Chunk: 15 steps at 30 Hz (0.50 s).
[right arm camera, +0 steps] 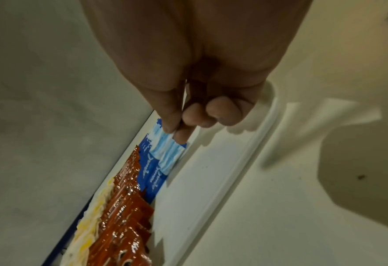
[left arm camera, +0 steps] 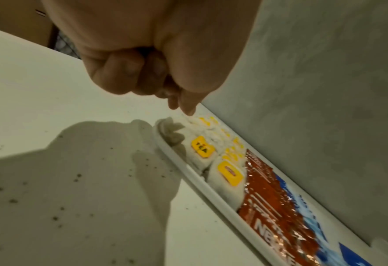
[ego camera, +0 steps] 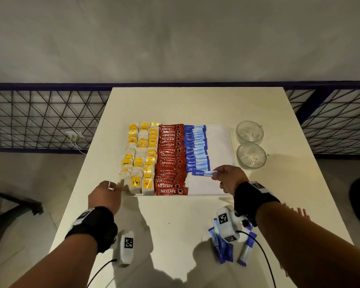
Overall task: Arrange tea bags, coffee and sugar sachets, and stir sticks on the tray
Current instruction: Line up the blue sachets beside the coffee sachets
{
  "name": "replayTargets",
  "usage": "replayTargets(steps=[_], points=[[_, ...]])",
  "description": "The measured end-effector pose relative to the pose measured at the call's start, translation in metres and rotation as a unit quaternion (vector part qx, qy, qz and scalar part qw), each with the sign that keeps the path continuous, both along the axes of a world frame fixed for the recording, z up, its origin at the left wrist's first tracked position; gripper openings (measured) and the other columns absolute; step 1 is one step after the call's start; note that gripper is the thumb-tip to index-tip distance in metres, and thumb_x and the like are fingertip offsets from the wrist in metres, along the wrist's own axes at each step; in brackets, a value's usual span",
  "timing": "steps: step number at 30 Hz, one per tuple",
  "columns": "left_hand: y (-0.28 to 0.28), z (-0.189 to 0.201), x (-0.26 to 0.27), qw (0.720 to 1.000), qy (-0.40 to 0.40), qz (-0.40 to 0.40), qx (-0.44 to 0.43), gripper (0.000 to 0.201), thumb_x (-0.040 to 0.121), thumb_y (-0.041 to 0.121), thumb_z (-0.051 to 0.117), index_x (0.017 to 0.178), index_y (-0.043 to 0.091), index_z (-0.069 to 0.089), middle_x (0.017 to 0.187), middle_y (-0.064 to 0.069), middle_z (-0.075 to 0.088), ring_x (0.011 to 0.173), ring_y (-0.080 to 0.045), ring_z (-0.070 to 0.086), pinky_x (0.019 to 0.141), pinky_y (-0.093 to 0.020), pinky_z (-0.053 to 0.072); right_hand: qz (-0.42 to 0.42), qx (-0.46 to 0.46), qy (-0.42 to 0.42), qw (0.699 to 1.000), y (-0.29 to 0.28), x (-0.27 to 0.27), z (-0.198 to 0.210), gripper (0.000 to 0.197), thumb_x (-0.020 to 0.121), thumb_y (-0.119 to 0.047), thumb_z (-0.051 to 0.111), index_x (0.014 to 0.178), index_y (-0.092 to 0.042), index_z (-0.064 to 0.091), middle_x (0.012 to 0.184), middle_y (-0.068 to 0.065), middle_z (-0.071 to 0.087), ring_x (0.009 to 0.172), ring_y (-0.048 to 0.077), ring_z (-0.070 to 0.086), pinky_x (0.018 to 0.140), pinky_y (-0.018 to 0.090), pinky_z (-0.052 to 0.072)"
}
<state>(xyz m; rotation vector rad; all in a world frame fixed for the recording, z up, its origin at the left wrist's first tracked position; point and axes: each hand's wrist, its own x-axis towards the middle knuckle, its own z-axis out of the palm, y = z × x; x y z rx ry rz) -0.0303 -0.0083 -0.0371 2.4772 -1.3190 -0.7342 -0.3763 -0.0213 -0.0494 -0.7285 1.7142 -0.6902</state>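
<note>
The right hand (ego camera: 230, 177) pinches one blue sugar sachet (ego camera: 203, 173) by its pale end between thumb and fingertips (right arm camera: 169, 124), with the remaining fingers curled under the palm. The sachet lies at the near end of the column of blue sugar sachets (ego camera: 195, 148) on the white tray (ego camera: 218, 138), just below the last one in the row. To the right of that column the tray floor is bare.

The left hand (ego camera: 105, 196) sits at the near left corner of the tray, fingers curled in toward the palm; from the left wrist view the fingertips (left arm camera: 186, 106) hover just above the nearest tea bags, and I cannot tell whether they hold anything.

On the tray the tea bags (ego camera: 140, 156) with yellow tags fill the left part, the red coffee sachets (ego camera: 170, 161) overlap in a column down the middle, and the blue ones come next. More loose blue sachets (ego camera: 224, 250) lie on the white table (ego camera: 175, 225) near the right wrist. Red stir sticks (ego camera: 297, 212) lie at the table's right edge, partly hidden by the right forearm. Two glass cups (ego camera: 250, 144) stand on the table just beyond the tray's right side
</note>
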Motion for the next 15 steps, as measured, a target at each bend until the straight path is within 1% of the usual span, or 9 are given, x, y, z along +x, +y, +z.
replayTargets(steps=[2,4,6,8,9,10,12,14,15], points=[[-0.002,-0.006,0.006,1.0,0.0,0.013,0.016,0.029,0.093,0.034,0.06,0.107,0.009,0.063,0.111,-0.015,0.067,0.105,-0.035,0.06,0.086,-0.033,0.042,0.005,0.01,0.003,1.0,-0.006,0.002,-0.006,0.014,0.088,-0.007,0.062,0.077,-0.016,0.06,0.074,0.01,0.064,0.044,0.017,0.039,0.04,0.018,0.029],[-0.003,-0.012,0.009,0.999,-0.01,0.011,0.031,0.029,0.093,0.033,0.058,0.106,0.007,0.062,0.11,-0.017,0.066,0.104,-0.036,0.059,0.085,-0.034,0.041,0.002,0.017,0.003,1.0,-0.011,0.005,-0.01,0.013,0.088,-0.007,0.062,0.079,-0.015,0.059,0.075,0.01,0.063,0.045,0.017,0.036,0.04,0.017,0.031],[-0.004,-0.015,0.011,0.999,-0.012,0.011,0.044,0.027,0.094,0.032,0.058,0.103,0.007,0.061,0.107,-0.018,0.066,0.103,-0.036,0.059,0.081,-0.034,0.04,0.003,0.015,0.006,1.0,-0.015,0.006,-0.014,0.016,0.087,-0.006,0.063,0.074,-0.016,0.058,0.079,0.015,0.061,0.046,0.017,0.035,0.045,0.02,0.032],[-0.004,-0.018,0.012,0.999,-0.011,0.01,0.052,0.024,0.093,0.03,0.06,0.102,0.008,0.061,0.107,-0.018,0.066,0.103,-0.036,0.059,0.08,-0.034,0.04,0.02,0.011,0.022,1.0,-0.017,0.007,-0.018,0.018,0.084,-0.007,0.067,0.071,-0.018,0.06,0.083,0.016,0.064,0.047,0.018,0.037,0.049,0.024,0.034],[-0.004,-0.019,0.012,0.998,-0.01,0.011,0.053,0.023,0.092,0.029,0.06,0.103,0.008,0.061,0.108,-0.018,0.066,0.104,-0.037,0.059,0.081,-0.034,0.041,0.033,0.01,0.036,0.999,-0.018,0.008,-0.02,0.018,0.084,-0.009,0.069,0.071,-0.018,0.061,0.083,0.014,0.065,0.048,0.016,0.04,0.051,0.025,0.035],[-0.004,-0.019,0.012,0.998,-0.01,0.011,0.054,0.023,0.092,0.027,0.06,0.105,0.008,0.061,0.11,-0.019,0.066,0.105,-0.037,0.059,0.083,-0.035,0.041,0.045,0.003,0.051,0.998,-0.018,0.008,-0.02,0.015,0.083,-0.011,0.071,0.072,-0.018,0.062,0.082,0.011,0.065,0.05,0.014,0.042,0.053,0.023,0.036],[-0.004,-0.019,0.01,0.998,-0.005,0.013,0.053,0.023,0.093,0.025,0.06,0.107,0.007,0.062,0.113,-0.019,0.065,0.108,-0.037,0.058,0.087,-0.035,0.042,0.06,-0.014,0.076,0.995,-0.018,0.01,-0.02,0.009,0.081,-0.013,0.074,0.079,-0.015,0.065,0.076,0.003,0.062,0.055,0.01,0.047,0.06,0.022,0.039],[-0.003,-0.019,0.008,0.998,0.0,0.014,0.055,0.022,0.093,0.023,0.059,0.109,0.007,0.062,0.114,-0.019,0.065,0.109,-0.037,0.057,0.089,-0.036,0.042,0.066,-0.02,0.091,0.993,-0.019,0.01,-0.022,0.009,0.08,-0.016,0.075,0.081,-0.016,0.066,0.074,0.0,0.062,0.062,0.012,0.051,0.07,0.024,0.041],[-0.003,-0.019,0.008,0.998,0.0,0.013,0.056,0.022,0.093,0.023,0.058,0.109,0.007,0.062,0.114,-0.019,0.065,0.109,-0.037,0.057,0.089,-0.036,0.042,0.07,-0.018,0.097,0.993,-0.019,0.01,-0.023,0.011,0.08,-0.016,0.076,0.079,-0.017,0.065,0.074,0.0,0.062,0.064,0.014,0.051,0.071,0.024,0.041]])
